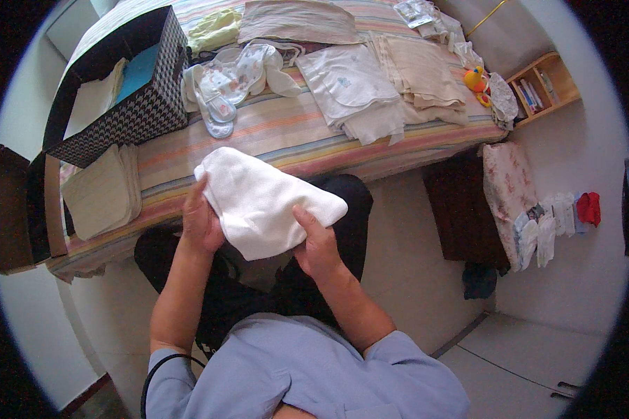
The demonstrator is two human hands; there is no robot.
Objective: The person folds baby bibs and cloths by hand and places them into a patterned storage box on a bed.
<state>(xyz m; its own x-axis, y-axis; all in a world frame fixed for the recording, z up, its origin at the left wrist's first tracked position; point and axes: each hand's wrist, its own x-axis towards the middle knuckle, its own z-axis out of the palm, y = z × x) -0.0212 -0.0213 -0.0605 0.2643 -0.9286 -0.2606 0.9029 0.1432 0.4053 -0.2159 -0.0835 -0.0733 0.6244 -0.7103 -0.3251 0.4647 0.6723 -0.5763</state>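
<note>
A folded white cloth (257,204) is stretched between both hands, above my lap. My left hand (202,217) holds its left edge, the fingers partly hidden beneath it. My right hand (317,241) pinches the lower right part, thumb on top and fingers underneath. Beyond the cloth, on the striped bed cover (272,131), lie printed baby bibs (236,73), folded white cloths (351,84) and a stack of beige cloths (424,73). At the left, a pile of cream cloth pads (102,194) rests beside a houndstooth storage box (173,78), which holds white and blue cloth.
An open cardboard box (55,209) stands at the bed's left edge. A yellow toy duck (474,79) sits far right, near a wooden shelf (550,99). A dark cabinet with a floral cover (508,194) stands right of the bed, with small garments (561,214) beside it.
</note>
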